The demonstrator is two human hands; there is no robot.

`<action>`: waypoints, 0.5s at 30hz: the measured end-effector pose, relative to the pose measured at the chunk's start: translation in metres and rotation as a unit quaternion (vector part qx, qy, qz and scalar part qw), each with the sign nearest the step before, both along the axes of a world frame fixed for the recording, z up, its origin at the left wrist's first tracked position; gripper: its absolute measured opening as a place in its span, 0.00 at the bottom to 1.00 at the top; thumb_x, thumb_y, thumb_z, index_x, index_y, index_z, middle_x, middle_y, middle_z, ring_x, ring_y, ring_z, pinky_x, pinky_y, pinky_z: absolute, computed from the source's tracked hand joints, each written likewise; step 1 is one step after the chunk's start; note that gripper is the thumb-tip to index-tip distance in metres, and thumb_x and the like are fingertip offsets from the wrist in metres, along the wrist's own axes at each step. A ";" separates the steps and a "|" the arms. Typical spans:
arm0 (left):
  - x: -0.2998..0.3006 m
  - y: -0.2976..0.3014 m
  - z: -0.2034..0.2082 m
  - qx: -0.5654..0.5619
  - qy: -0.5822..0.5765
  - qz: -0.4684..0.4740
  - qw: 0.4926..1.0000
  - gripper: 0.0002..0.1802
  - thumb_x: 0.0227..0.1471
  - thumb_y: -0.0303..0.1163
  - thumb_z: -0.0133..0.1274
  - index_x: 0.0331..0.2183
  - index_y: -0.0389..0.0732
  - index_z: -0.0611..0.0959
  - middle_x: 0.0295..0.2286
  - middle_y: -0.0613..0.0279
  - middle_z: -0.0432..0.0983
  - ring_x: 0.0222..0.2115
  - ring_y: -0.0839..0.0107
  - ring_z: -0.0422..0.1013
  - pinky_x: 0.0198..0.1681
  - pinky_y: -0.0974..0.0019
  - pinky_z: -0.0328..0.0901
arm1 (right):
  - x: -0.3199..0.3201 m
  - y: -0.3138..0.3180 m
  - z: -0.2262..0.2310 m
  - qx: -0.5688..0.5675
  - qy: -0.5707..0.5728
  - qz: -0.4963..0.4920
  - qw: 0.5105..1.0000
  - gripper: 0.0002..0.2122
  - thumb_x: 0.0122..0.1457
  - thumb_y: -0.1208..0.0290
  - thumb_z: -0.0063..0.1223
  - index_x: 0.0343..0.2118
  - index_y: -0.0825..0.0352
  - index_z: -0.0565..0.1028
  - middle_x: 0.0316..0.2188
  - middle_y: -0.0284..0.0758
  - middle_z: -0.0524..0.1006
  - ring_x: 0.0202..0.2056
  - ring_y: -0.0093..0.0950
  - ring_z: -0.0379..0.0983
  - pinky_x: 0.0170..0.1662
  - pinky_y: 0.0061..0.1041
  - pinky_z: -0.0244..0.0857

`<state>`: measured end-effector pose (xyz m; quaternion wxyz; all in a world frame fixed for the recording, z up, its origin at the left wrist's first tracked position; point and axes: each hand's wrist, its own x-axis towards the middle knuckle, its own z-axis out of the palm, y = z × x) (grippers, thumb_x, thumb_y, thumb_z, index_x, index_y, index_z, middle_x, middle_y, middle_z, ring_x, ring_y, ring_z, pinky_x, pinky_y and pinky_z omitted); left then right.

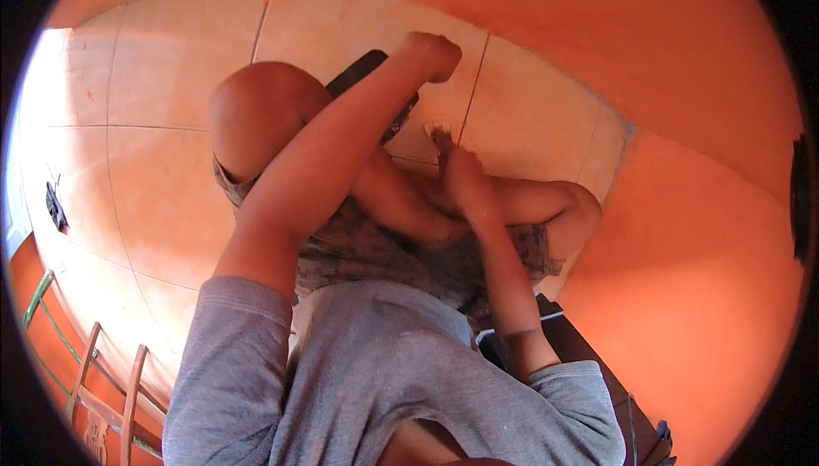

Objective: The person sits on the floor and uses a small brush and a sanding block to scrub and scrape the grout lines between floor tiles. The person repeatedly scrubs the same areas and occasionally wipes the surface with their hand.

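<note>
My left forearm crosses over my raised left knee, and my left hand [433, 55] is curled closed above the tiled floor [341, 14]. Whatever its fingers hold, if anything, is hidden. Behind that forearm lies a long black object [358, 72], partly covered; its kind does not show. My right hand [467, 178] is lower, over my folded right leg [546, 202], with its fingers closed around a small dark piece with a whitish end [438, 130]. The piece is too small to name. Its pale end points toward the floor between my two hands.
Orange walls [682, 236] rise ahead and at right, meeting in a corner. A black item [589, 355] sits close by my right elbow. At lower left stands a wooden chair frame [132, 398]. A small dark object [55, 206] lies on the floor far left.
</note>
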<state>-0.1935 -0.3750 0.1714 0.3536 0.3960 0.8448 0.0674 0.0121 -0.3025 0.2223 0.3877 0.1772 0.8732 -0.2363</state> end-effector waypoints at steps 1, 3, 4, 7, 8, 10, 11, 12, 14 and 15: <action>0.004 -0.002 0.002 0.010 0.011 -0.002 1.000 0.14 0.48 0.25 0.53 0.39 0.40 0.87 0.42 0.54 0.82 0.44 0.56 0.78 0.43 0.53 0.73 | 0.002 0.001 -0.006 0.015 0.004 -0.005 1.000 0.22 0.64 0.71 0.43 0.62 0.64 0.66 0.49 0.56 0.75 0.51 0.49 0.74 0.51 0.42 0.68; 0.005 0.002 0.010 0.019 0.030 -0.004 0.999 0.14 0.49 0.26 0.53 0.39 0.40 0.87 0.43 0.54 0.82 0.44 0.56 0.78 0.43 0.53 0.73 | 0.039 0.007 -0.040 0.062 0.092 0.030 0.993 0.22 0.65 0.72 0.39 0.63 0.63 0.66 0.43 0.56 0.77 0.46 0.51 0.76 0.48 0.44 0.69; 0.005 0.001 0.012 0.011 0.036 0.000 0.999 0.14 0.49 0.27 0.53 0.39 0.40 0.87 0.43 0.54 0.82 0.44 0.57 0.78 0.43 0.53 0.73 | 0.034 0.012 -0.042 0.050 0.115 0.043 0.991 0.22 0.65 0.72 0.40 0.63 0.63 0.66 0.42 0.56 0.77 0.45 0.51 0.76 0.47 0.44 0.69; 0.003 -0.004 0.012 -0.010 0.025 0.011 1.000 0.14 0.50 0.27 0.53 0.39 0.41 0.87 0.43 0.54 0.82 0.45 0.57 0.78 0.44 0.52 0.73 | -0.017 0.022 -0.025 0.020 0.118 0.035 0.992 0.22 0.66 0.72 0.40 0.63 0.61 0.66 0.40 0.56 0.78 0.43 0.51 0.76 0.45 0.46 0.69; 0.001 -0.003 0.013 -0.011 0.019 0.010 1.000 0.14 0.50 0.28 0.53 0.39 0.41 0.87 0.43 0.54 0.82 0.45 0.57 0.78 0.45 0.52 0.73 | -0.043 0.025 -0.016 0.022 0.082 -0.002 0.996 0.22 0.66 0.72 0.39 0.63 0.60 0.66 0.41 0.56 0.78 0.43 0.52 0.76 0.46 0.46 0.69; 0.005 -0.004 0.016 -0.006 0.021 0.010 1.000 0.14 0.50 0.28 0.54 0.39 0.42 0.87 0.44 0.55 0.82 0.45 0.57 0.78 0.44 0.53 0.73 | -0.058 0.026 -0.014 0.037 0.064 -0.018 0.997 0.21 0.66 0.72 0.39 0.62 0.60 0.67 0.42 0.56 0.77 0.44 0.52 0.76 0.47 0.46 0.69; 0.009 -0.005 0.017 -0.004 0.022 0.010 1.000 0.14 0.49 0.28 0.54 0.39 0.42 0.87 0.44 0.55 0.82 0.45 0.57 0.78 0.44 0.53 0.73 | -0.048 0.026 -0.019 0.053 0.076 0.003 0.996 0.20 0.66 0.72 0.39 0.62 0.60 0.68 0.42 0.56 0.78 0.44 0.52 0.76 0.47 0.46 0.69; 0.006 -0.006 0.013 -0.009 0.023 0.012 1.000 0.14 0.50 0.28 0.54 0.39 0.42 0.87 0.44 0.55 0.82 0.45 0.57 0.78 0.45 0.53 0.73 | -0.043 0.024 -0.024 0.066 0.090 0.026 0.993 0.20 0.67 0.72 0.39 0.61 0.60 0.69 0.42 0.55 0.78 0.44 0.52 0.76 0.47 0.46 0.69; 0.004 -0.006 0.002 -0.017 0.020 0.022 0.999 0.14 0.50 0.28 0.54 0.39 0.42 0.87 0.44 0.54 0.82 0.45 0.57 0.78 0.45 0.53 0.73 | -0.023 0.017 -0.029 0.063 0.094 0.020 0.993 0.19 0.66 0.72 0.40 0.60 0.59 0.70 0.41 0.55 0.78 0.43 0.52 0.76 0.47 0.45 0.69; 0.000 -0.001 0.005 -0.005 0.024 0.022 0.999 0.14 0.50 0.28 0.54 0.39 0.40 0.87 0.43 0.52 0.81 0.44 0.56 0.78 0.44 0.52 0.73 | -0.015 0.019 -0.031 0.067 0.088 0.013 0.994 0.19 0.66 0.72 0.40 0.59 0.59 0.70 0.41 0.55 0.78 0.42 0.51 0.77 0.46 0.45 0.70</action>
